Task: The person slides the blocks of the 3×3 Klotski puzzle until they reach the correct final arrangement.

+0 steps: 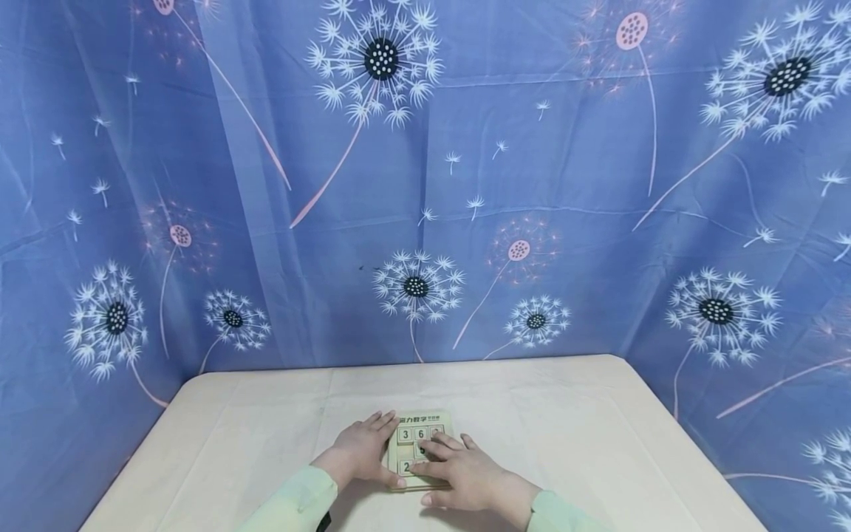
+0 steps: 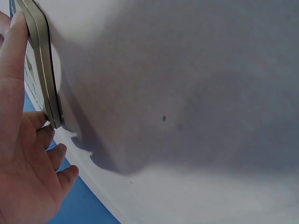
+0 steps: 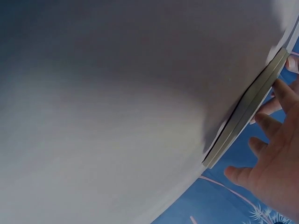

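A flat, pale number sliding puzzle [image 1: 406, 449] lies on the table, with dark characters printed along its far border. Tiles 3 [image 1: 405, 434], 6 [image 1: 421, 434] and 2 [image 1: 404, 467] can be read; others are partly under the right hand. My left hand [image 1: 362, 447] grips the puzzle's left side, thumb at the near corner and fingertips at the far one. Spread over the tiles from the right is my right hand [image 1: 475, 476], its fingertips on the lower and middle rows. Both wrist views catch the puzzle's thick edge [image 2: 43, 60] beside the fingers.
The table [image 1: 266, 421] has a pale cover and rounded far corners. Blue curtains [image 1: 465, 170] printed with dandelions hang behind it and along both sides. A small dark speck [image 2: 164, 118] marks the cover in the left wrist view.
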A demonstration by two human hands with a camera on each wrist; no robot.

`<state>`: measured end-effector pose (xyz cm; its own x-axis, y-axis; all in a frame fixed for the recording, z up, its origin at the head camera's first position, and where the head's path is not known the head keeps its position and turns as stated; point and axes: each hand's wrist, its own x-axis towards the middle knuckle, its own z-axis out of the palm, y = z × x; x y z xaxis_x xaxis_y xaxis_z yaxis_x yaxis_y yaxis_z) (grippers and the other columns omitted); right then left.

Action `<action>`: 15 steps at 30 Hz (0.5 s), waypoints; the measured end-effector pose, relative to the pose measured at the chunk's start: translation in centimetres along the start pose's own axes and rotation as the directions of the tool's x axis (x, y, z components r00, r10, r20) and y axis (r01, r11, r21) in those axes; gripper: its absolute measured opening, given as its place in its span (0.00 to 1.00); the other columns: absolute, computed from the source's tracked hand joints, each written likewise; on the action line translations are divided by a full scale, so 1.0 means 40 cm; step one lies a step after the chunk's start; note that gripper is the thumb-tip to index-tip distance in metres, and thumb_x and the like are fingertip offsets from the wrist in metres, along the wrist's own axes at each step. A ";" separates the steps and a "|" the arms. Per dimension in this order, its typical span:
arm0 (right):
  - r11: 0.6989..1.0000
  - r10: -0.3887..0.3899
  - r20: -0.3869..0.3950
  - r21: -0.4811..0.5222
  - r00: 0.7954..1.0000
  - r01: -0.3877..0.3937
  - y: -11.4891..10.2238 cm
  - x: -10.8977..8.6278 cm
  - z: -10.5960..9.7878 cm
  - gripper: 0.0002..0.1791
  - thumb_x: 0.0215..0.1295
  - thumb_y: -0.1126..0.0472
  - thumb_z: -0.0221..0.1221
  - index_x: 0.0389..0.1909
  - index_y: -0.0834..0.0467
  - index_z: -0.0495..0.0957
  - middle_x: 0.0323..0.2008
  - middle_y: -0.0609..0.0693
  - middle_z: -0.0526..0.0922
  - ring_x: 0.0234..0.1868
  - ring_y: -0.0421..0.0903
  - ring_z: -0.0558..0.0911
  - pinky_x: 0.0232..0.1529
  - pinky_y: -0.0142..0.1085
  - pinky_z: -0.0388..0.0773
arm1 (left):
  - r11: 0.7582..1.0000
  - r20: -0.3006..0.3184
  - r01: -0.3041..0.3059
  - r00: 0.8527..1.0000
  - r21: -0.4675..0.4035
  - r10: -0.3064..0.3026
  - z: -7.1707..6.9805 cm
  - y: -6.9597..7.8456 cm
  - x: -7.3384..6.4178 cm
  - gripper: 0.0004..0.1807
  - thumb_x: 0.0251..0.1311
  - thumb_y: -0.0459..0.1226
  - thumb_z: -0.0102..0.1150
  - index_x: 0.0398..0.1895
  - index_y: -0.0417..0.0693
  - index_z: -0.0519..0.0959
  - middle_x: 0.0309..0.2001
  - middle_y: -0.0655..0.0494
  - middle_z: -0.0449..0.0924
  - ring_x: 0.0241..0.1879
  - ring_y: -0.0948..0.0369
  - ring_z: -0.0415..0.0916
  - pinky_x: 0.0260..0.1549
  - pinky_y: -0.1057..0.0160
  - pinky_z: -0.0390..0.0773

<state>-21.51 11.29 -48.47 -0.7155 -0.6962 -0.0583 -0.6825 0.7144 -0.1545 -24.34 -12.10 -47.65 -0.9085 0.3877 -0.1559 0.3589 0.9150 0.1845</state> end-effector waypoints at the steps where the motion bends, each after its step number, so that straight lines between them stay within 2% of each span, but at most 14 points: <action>1: 1.000 -0.001 0.001 0.000 1.000 0.001 0.000 0.000 0.000 0.29 0.68 0.31 0.56 0.69 0.32 0.74 0.78 0.43 0.67 0.80 0.54 0.64 0.70 0.70 0.69 | 1.000 0.001 0.000 1.000 0.000 0.000 0.000 -0.001 0.001 0.62 0.40 0.68 0.75 0.76 0.45 0.66 0.78 0.50 0.64 0.78 0.47 0.61 0.75 0.43 0.69; 15: 1.000 -0.017 -0.004 -0.018 1.000 0.017 0.005 0.000 0.003 0.30 0.68 0.31 0.56 0.69 0.32 0.74 0.78 0.44 0.67 0.80 0.54 0.64 0.70 0.69 0.69 | 1.000 -0.004 -0.010 1.000 -0.005 0.010 0.001 -0.002 0.002 0.62 0.41 0.67 0.76 0.76 0.44 0.65 0.78 0.49 0.65 0.78 0.46 0.61 0.74 0.42 0.69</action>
<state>-21.64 11.41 -48.62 -0.7044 -0.7079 -0.0517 -0.6971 0.7037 -0.1376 -24.43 -12.15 -47.73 -0.9057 0.3963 -0.1503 0.3667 0.9105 0.1909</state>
